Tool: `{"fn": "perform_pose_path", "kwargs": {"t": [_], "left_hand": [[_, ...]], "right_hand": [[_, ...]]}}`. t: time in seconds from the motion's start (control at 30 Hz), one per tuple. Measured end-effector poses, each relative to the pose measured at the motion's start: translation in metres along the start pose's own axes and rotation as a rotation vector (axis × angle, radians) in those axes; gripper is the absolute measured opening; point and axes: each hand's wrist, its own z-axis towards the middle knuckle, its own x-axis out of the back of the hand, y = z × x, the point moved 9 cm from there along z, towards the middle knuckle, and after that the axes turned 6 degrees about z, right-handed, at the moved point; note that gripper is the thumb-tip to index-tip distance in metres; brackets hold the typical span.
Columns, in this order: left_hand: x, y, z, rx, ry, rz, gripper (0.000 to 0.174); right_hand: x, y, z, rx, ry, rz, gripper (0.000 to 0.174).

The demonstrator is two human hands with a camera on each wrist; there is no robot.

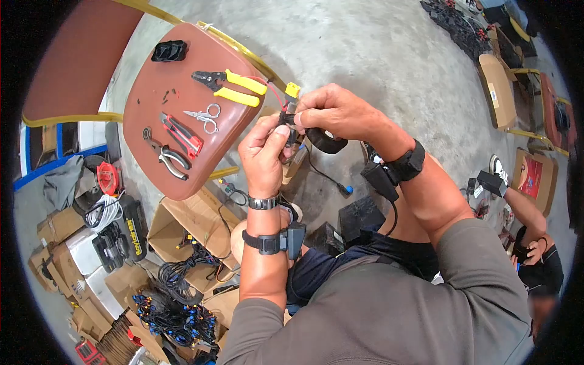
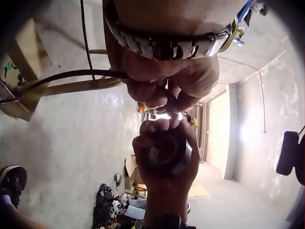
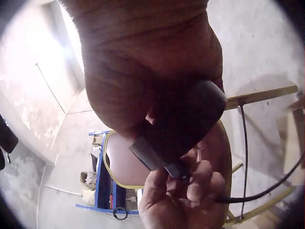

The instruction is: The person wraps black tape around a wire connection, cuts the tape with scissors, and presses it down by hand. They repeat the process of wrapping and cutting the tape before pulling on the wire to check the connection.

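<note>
My left hand (image 1: pixel 266 152) grips a black cable with a yellow connector (image 1: pixel 292 90) and a red wire (image 1: pixel 275 92) at its upper end. My right hand (image 1: pixel 340 112) meets it there, thumb and index finger pinching black tape at the cable. The roll of black electrical tape (image 1: pixel 326 141) sits below the right fingers; in the left wrist view the same tape roll (image 2: pixel 167 155) lies against the right palm. Past the left hand runs the black cable (image 2: pixel 71 74). In the right wrist view, the left fingertips (image 3: pixel 202 179) close around the joint, partly hidden by the tape roll.
Beside my hands, a brown chair seat (image 1: pixel 143 121) carries yellow-handled wire strippers (image 1: pixel 234 88), folding scissors (image 1: pixel 207 117), a red cutter (image 1: pixel 182 135), pliers (image 1: pixel 167 158) and a black tray (image 1: pixel 169 51). Cardboard boxes (image 1: pixel 164 222) and bundled cables (image 1: pixel 176 319) lie lower left. Another person (image 1: pixel 535 243) is at right.
</note>
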Motion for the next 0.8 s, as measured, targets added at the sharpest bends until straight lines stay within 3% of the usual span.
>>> {"fn": "perform_pose_path", "kwargs": {"t": [0.13,0.3,0.67,0.8], "left_hand": [[-0.001,0.003,0.000,-0.027,0.029,0.028,0.024],[0.003,0.011,-0.001,-0.181,0.110,0.331,0.024],[-0.018,0.036,-0.023,-0.573,0.206,0.896,0.022],[-0.022,0.035,-0.034,-0.574,0.222,0.969,0.025]], "right_hand": [[0.003,0.000,0.001,0.025,0.015,-0.064,0.021],[0.005,0.000,0.001,0.071,0.034,-0.167,0.022],[-0.012,0.029,-0.012,-0.095,0.073,0.301,0.022],[-0.017,0.028,-0.021,-0.152,0.035,0.419,0.022]]}}
